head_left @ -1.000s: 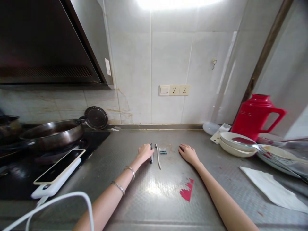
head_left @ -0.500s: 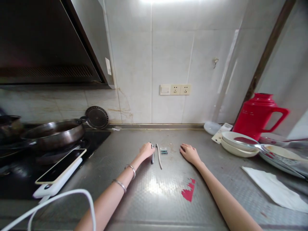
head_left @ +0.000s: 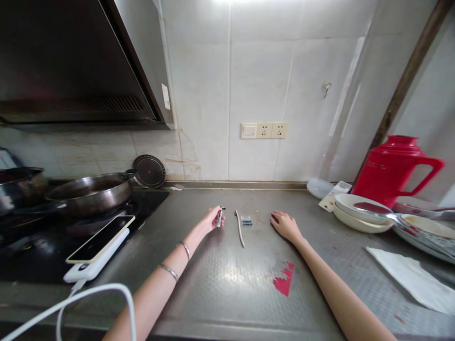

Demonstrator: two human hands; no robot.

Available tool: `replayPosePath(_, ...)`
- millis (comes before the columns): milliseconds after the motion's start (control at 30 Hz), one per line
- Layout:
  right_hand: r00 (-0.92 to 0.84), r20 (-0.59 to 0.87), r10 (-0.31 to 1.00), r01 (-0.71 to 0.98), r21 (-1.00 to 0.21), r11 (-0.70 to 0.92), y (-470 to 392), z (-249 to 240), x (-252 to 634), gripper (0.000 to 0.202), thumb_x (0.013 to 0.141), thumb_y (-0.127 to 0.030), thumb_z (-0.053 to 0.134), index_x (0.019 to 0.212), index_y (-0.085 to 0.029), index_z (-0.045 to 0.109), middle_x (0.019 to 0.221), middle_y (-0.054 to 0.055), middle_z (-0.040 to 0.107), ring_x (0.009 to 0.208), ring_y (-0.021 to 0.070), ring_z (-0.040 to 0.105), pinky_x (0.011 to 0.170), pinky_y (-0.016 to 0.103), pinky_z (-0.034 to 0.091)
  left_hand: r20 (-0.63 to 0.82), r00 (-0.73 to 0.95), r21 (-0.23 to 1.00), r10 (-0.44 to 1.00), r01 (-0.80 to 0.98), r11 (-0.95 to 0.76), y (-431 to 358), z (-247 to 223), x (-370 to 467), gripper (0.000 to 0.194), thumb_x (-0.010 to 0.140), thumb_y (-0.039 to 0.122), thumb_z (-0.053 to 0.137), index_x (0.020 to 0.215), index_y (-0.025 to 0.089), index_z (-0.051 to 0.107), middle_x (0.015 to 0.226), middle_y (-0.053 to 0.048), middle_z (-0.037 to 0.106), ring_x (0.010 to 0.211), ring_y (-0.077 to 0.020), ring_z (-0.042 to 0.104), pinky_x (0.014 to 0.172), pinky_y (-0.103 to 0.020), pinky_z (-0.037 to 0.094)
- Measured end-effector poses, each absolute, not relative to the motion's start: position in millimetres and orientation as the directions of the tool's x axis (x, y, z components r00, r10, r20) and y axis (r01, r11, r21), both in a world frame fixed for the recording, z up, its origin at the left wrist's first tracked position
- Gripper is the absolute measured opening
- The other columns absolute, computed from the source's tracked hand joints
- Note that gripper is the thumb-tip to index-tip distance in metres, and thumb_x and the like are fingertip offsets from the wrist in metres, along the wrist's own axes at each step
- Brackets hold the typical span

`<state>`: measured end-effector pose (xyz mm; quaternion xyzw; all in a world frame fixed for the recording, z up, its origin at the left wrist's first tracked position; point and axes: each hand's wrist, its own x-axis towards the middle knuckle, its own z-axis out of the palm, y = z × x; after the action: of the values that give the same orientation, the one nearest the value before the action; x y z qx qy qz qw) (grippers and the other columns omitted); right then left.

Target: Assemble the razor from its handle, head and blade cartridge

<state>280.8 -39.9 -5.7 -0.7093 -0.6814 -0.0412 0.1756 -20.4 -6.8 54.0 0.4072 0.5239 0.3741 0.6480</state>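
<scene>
My left hand [head_left: 212, 218] is closed around a slim white-and-black pen-shaped thing [head_left: 219, 218], held upright just above the steel counter [head_left: 213, 274]. Its dark upper end pokes out by my fingers; I cannot make out its exact kind. To the right of that hand lies a thin, slightly bent white stick [head_left: 239, 229] with a dark tip. Beside the stick is a small clear-and-teal flat piece [head_left: 246, 220]. My right hand [head_left: 285, 224] rests palm down on the counter, fingers stretched out, right of these things and holding nothing.
A torn red patch [head_left: 284, 281] is on the counter. At left, a phone [head_left: 103, 238] lies on a white power bank with a cable, near a pan [head_left: 93, 193] on the stove. At right are a red thermos jug [head_left: 386, 173], stacked bowls [head_left: 360, 221] and a white napkin [head_left: 408, 279].
My left hand has lifted the pen-shaped thing off the counter and turned so it shows, shifting slightly left from the white stick. My right hand stays put; the view has swung slightly left.
</scene>
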Motion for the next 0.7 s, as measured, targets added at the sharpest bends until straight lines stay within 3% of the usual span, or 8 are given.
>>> replayPosePath(200, 0.063, 0.294, 0.954, 0.983, -0.183, -0.009, -40, -5, 281, 0.039, 0.086, -0.037, 0.035, 0.111, -0.023, 0.062, 0.128, 0.008, 0.054, 0.118, 0.0243, 0.045, 0.095, 0.042, 0.034, -0.449, 0.188, 0.878, 0.874, -0.093, 0.471, -11, 47, -14, 0.024, 0.086, 0.029, 0.037, 0.066, 0.016, 0.042, 0.044, 0.004, 0.043, 0.029, -0.0022, 0.03, 0.03, -0.013, 0.02)
replayPosePath(500, 0.061, 0.305, 0.951, 0.986, -0.168, -0.009, -40, -7, 281, 0.04, 0.086, -0.037, 0.034, 0.112, -0.021, 0.061, 0.129, 0.009, 0.053, 0.118, 0.0246, 0.046, 0.095, 0.042, 0.035, -0.507, 0.209, 0.843, 0.836, -0.084, 0.531, -5, 39, -11, 0.031, 0.088, 0.032, 0.039, 0.065, 0.013, 0.047, 0.042, 0.007, 0.034, 0.028, -0.0013, 0.028, 0.03, -0.012, 0.019)
replayPosePath(700, 0.066, 0.307, 0.949, 0.986, -0.168, -0.014, -40, -7, 282, 0.041, 0.086, -0.037, 0.035, 0.115, -0.02, 0.06, 0.128, 0.009, 0.053, 0.119, 0.0249, 0.045, 0.095, 0.042, 0.034, -0.527, 0.196, 0.834, 0.827, -0.064, 0.547, -1, 40, -11, 0.034, 0.088, 0.036, 0.044, 0.061, 0.016, 0.042, 0.041, 0.008, 0.03, 0.028, -0.0012, 0.026, 0.029, -0.012, 0.017)
